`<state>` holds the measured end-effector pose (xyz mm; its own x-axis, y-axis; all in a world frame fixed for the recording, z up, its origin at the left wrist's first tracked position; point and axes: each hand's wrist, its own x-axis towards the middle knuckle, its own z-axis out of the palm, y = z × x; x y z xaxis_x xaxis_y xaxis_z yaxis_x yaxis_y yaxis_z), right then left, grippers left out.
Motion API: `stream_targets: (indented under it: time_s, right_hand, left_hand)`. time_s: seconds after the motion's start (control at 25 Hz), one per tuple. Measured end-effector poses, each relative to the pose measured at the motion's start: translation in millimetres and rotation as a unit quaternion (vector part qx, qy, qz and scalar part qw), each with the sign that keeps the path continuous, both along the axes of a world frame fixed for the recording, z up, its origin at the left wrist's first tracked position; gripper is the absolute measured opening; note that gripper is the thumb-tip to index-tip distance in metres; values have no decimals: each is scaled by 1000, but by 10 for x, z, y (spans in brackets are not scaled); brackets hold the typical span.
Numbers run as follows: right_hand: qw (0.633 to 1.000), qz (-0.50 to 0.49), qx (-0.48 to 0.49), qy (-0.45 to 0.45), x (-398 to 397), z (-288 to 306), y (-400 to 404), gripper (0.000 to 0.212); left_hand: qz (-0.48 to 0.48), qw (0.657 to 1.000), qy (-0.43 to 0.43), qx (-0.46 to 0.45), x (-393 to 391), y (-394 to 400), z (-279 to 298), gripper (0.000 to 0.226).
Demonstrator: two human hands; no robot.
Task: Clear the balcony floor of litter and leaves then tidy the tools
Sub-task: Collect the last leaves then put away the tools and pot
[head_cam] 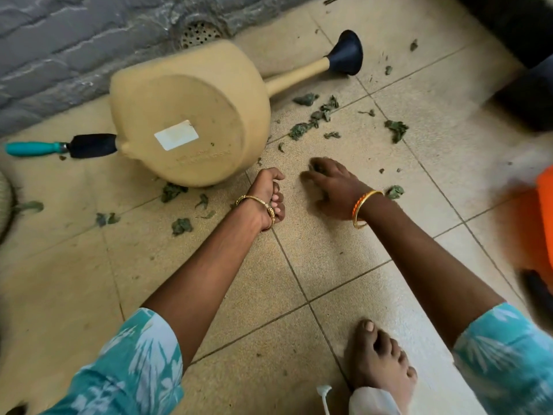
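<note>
Dried green leaves (313, 118) lie scattered over the beige tiled floor (329, 265), with more leaf scraps (180, 226) at the left and one leaf (395, 191) beside my right wrist. My left hand (269, 194) hovers low with its fingers curled into a fist; nothing shows inside it. My right hand (332, 185) is spread palm-down on the floor, fingertips touching a small dark leaf bit. A tan watering can (191, 115) lies on its side just beyond my hands, its dark blue rose (347, 52) pointing right. A teal-handled trowel (33, 148) lies to its left.
A grey brick wall (59, 40) and a round floor drain (200, 32) are at the back. Dark pots (526, 94) stand at the right, an orange object (543, 223) below them. My bare foot (380, 363) rests on the tiles near a white item (324, 393).
</note>
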<state>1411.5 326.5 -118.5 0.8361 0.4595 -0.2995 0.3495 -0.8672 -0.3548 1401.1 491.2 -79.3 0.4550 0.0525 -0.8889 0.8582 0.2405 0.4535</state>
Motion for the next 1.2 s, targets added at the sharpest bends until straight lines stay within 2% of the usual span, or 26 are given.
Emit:
stream_targets:
  time_s: [0.12,0.24,0.32,0.4,0.48,0.56,0.64,0.72,0.8,0.88,0.92,1.0,1.04,1.16,1.2]
  right_hand:
    - [985,-45,116,-117,-316,-157,-71,35]
    - [966,-86,161,-182,-442,-233,-83,20]
    - [946,-166,211,-182,-460,-143,-9,19]
    - [906,-261,286,-173,-520,-9,109,22]
    - [880,-301,336,-149,-620,113,265,25]
    - [903,-283,300,-123,-735,171,404,31]
    - [929,-232,269,-106,-858,197,446,43]
    - [916,-234,313,-91,-919,246,362,45]
    - [883,-307,330,-131,-902,230,200,37]
    - [882,-363,257,-153,-867,111,16,38]
    - [895,-368,213,-136,-867,34,-42,47]
    - [922,-339,154,-104,-914,-126,-19,65]
    - [933,-314,139,-106,-945,-196,60,66]
    - [945,-244,151,-156,-1068,-311,360,38]
    - [946,-228,162,-165,-1121,-304,414,35]
  left_hand:
    - [-19,999,1,-26,-11,-17,-43,33]
    - [-57,998,3,-25,-81,-124,-106,33]
    - [-82,997,1,-12,-152,-219,-93,33]
    - [-95,995,-14,20,-197,-299,-72,34]
    - [-100,993,-28,51,-204,-375,-68,44]
    - [-90,995,-27,39,-202,-444,-85,51]
    - [-80,995,-28,43,-215,-470,-108,48]
    - [-77,993,-47,74,-218,-449,-142,40]
    - [-64,993,-58,82,-201,-378,-176,33]
    - [-48,993,-58,88,-172,-287,-190,29]
    - [-33,993,-60,94,-165,-245,-196,28]
    - [12,993,-63,100,-164,-168,-227,26]
    - [31,993,-60,97,-166,-137,-255,27]
    - [39,995,-46,75,-215,-83,-308,31]
    - [33,997,-42,61,-237,-82,-313,32]
